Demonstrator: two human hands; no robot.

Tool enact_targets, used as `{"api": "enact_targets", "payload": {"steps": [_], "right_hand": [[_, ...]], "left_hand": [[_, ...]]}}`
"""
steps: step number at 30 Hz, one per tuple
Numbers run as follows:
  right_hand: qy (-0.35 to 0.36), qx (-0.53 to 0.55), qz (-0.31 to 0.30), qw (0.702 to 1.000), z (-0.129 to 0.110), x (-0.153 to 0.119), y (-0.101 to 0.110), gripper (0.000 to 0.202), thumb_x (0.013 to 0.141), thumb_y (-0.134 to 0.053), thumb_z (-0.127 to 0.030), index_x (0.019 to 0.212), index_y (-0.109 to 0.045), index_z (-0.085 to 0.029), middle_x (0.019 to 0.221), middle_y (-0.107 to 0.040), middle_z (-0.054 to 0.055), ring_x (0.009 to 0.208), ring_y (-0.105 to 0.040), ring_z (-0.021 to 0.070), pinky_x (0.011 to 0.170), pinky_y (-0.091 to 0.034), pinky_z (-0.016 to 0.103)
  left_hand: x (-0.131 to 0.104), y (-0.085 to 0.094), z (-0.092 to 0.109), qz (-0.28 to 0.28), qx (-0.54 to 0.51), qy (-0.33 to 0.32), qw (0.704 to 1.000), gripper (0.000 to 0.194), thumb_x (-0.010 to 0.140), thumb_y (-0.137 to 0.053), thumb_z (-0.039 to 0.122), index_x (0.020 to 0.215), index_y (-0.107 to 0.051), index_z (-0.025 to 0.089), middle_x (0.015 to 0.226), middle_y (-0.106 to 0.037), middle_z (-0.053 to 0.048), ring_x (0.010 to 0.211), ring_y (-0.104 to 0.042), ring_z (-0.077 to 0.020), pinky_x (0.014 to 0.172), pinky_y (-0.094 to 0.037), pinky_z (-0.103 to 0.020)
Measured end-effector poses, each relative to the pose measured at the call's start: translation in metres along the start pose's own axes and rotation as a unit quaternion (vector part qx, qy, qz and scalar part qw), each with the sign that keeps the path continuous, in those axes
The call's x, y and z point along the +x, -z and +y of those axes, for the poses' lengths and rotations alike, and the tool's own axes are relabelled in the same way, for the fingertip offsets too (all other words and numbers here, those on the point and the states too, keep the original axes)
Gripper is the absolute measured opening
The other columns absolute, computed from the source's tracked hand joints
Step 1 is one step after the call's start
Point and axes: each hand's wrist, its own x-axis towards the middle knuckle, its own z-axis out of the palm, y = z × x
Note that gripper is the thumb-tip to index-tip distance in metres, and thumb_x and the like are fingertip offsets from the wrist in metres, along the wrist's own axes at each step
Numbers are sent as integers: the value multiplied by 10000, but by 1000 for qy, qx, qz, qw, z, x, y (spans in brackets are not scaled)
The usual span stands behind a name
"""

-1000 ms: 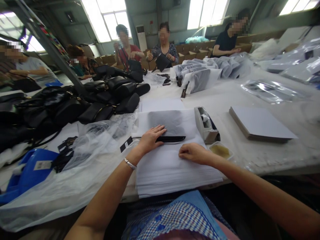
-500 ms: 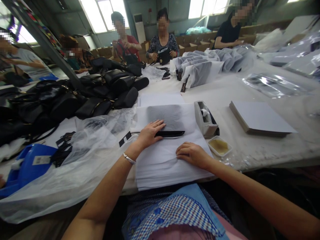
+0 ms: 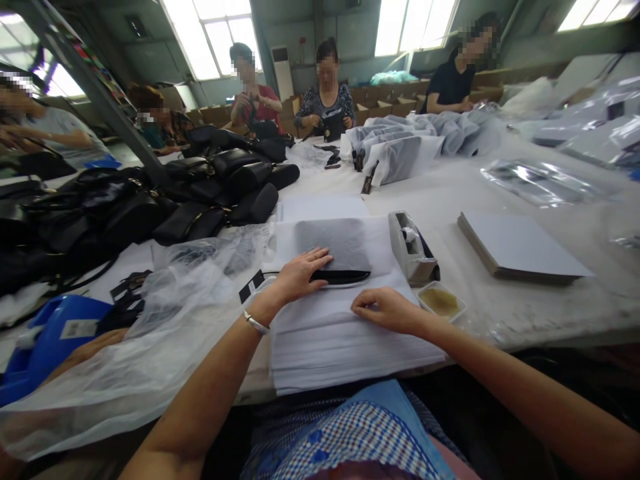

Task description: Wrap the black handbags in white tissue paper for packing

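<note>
A flat black item (image 3: 345, 275), apparently a bag, lies on a stack of thin white paper sheets (image 3: 340, 363). Translucent white paper (image 3: 335, 240) covers its far part, while a dark edge shows on the near side. My left hand (image 3: 303, 277) rests with fingers outstretched on the covered item. To the right, my right hand (image 3: 383, 309) is curled, its fingertips pinched together at the surface of the top white sheet. A black tag (image 3: 251, 287) lies left of the item on a dark cord.
A tape dispenser (image 3: 414, 247) and a white dish of yellowish stuff (image 3: 441, 301) stand to the right, before a stack of boards (image 3: 520, 250). Black bags (image 3: 125, 207) are heaped at left. Another person's hand (image 3: 103, 341) is beside a blue container (image 3: 55, 340). Wrapped bags (image 3: 400, 153) stand farther back.
My right hand's fingers have curled tighter at the paper, and the sheets' right edge reaches farther out. My left hand stays on the item. Another person's hand has appeared at left.
</note>
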Motion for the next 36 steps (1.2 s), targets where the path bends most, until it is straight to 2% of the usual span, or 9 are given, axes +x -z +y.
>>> {"api": "enact_targets", "payload": {"steps": [5,11,14,17,19,21,24,29,36], "right_hand": [[22,-84,110,990,-7,-14,-17,180,977,-489,-253,1012,-660,-213,1031,-709,52,945,-654,183,862,-482,287],[53,-231,183,954,2,-2,-31,223,1012,-395,-212,955,-609,-187,849,-703,67,820,-653,215,802,-464,340],[106,-234,173,951,8,9,-29,183,998,-472,-293,1066,-600,-182,940,-712,83,887,-652,230,823,-469,356],[145,-243,135,949,6,11,-24,416,882,-643,-481,1156,-587,-172,1002,-693,107,943,-628,262,865,-476,395],[154,-260,110,947,3,8,-20,369,867,-675,-426,1140,-612,-186,996,-684,97,937,-614,258,865,-476,396],[160,-272,101,943,0,2,-16,188,896,-625,-248,1078,-651,-208,976,-688,73,910,-608,235,853,-473,378],[160,-269,118,942,-4,-6,-13,250,878,-555,-91,1045,-682,-227,1047,-707,55,933,-618,220,901,-456,388],[141,-224,132,955,-8,-8,-12,277,831,-584,-46,962,-702,-260,1100,-726,19,1053,-630,218,1031,-385,437],[80,-183,146,969,-4,14,-14,69,809,-732,-180,796,-694,-236,916,-738,18,918,-647,212,915,-453,375]], "left_hand": [[-1,-4,-1,13,2,0,1000,581,876,-634,370,1418,-485,222,1529,-433,-83,1421,-378,-267,1165,-345,-441],[0,-7,-4,21,10,1,1000,561,885,-621,362,1415,-490,235,1520,-449,-70,1411,-395,-267,1161,-352,-443],[-1,-7,-5,28,2,0,1000,552,885,-619,344,1414,-491,250,1522,-447,-59,1410,-398,-258,1159,-357,-430],[-1,-6,-4,30,-6,2,1000,548,880,-626,322,1408,-497,249,1520,-449,-65,1411,-397,-258,1153,-362,-437],[-1,-5,-2,28,-7,5,1000,546,875,-632,306,1402,-504,245,1516,-454,-73,1410,-397,-260,1151,-362,-442],[0,-4,-1,24,-3,9,1000,549,870,-639,291,1400,-504,242,1515,-455,-76,1412,-396,-258,1154,-355,-438],[0,-3,0,19,-2,11,1000,552,866,-644,276,1398,-508,226,1513,-457,-78,1414,-392,-256,1161,-345,-424],[0,0,1,13,-16,17,1000,544,866,-638,284,1394,-517,237,1518,-451,-73,1410,-398,-260,1160,-345,-423],[0,3,1,8,-19,14,1000,536,876,-637,370,1383,-532,233,1529,-431,-84,1409,-401,-261,1151,-359,-412]]}}
